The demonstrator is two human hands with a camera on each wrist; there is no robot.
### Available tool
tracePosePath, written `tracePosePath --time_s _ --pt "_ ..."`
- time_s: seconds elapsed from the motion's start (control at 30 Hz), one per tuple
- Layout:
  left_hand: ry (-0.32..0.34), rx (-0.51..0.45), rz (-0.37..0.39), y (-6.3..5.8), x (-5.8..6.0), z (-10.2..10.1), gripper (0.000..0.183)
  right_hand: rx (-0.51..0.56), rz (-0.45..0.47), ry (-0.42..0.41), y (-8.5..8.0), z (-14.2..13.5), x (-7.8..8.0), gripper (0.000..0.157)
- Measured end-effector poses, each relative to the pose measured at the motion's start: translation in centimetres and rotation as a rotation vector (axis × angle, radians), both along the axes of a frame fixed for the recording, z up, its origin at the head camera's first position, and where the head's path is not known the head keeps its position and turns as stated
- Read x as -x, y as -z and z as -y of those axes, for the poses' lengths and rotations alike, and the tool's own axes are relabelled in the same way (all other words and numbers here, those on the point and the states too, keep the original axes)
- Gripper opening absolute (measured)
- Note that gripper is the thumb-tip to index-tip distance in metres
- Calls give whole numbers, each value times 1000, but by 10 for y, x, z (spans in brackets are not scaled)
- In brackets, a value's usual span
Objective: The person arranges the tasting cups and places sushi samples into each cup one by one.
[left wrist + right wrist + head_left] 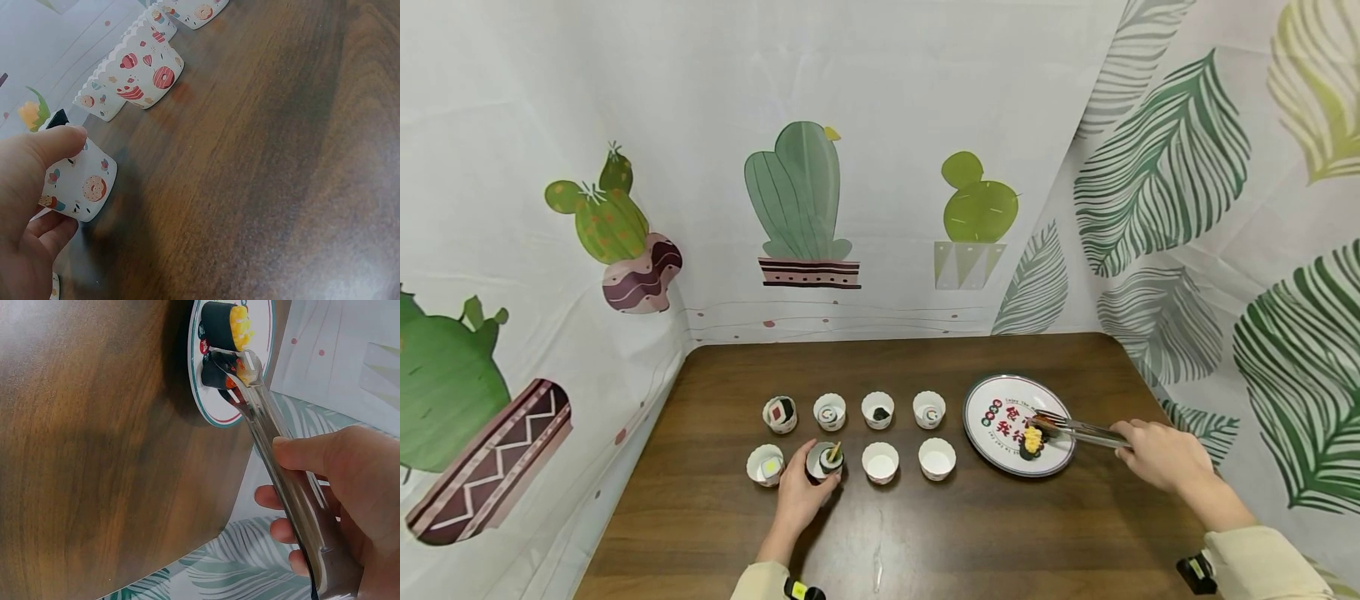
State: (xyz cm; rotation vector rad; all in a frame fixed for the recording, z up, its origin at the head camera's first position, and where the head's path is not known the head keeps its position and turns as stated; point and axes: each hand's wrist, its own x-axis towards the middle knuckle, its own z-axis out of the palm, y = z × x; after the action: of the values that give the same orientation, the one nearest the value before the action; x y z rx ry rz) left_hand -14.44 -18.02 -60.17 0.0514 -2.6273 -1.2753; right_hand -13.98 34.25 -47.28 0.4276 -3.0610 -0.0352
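Note:
My left hand point(801, 493) grips a white patterned paper cup point(90, 178), thumb at the rim and fingers low on its side. Inside that cup sits a dark-wrapped sushi roll with a yellow and green piece point(834, 452) sticking up. In my right hand point(1167, 454) is a pair of metal tongs point(281, 459), gripped along the arms. Their tips are around a black-wrapped sushi piece with an orange topping point(214, 372) on the round white plate point(988, 446). Beside it is another sushi piece, topped with yellow point(240, 328).
Two rows of paper cups stand left of the plate. Four hold pieces or show prints inside: a sushi piece point(784, 412) back left, a yellow-dotted one point(771, 466) front left. Two front cups point(880, 463) look white inside. A patterned cloth point(887, 317) hangs behind the table point(1000, 533).

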Motion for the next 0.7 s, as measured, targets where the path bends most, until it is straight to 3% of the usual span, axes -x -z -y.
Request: tracePosePath --time_s 0.7 --pt "15 -13 -28 -4 -1 -1 74 5 -16 -13 0 1 0 29"
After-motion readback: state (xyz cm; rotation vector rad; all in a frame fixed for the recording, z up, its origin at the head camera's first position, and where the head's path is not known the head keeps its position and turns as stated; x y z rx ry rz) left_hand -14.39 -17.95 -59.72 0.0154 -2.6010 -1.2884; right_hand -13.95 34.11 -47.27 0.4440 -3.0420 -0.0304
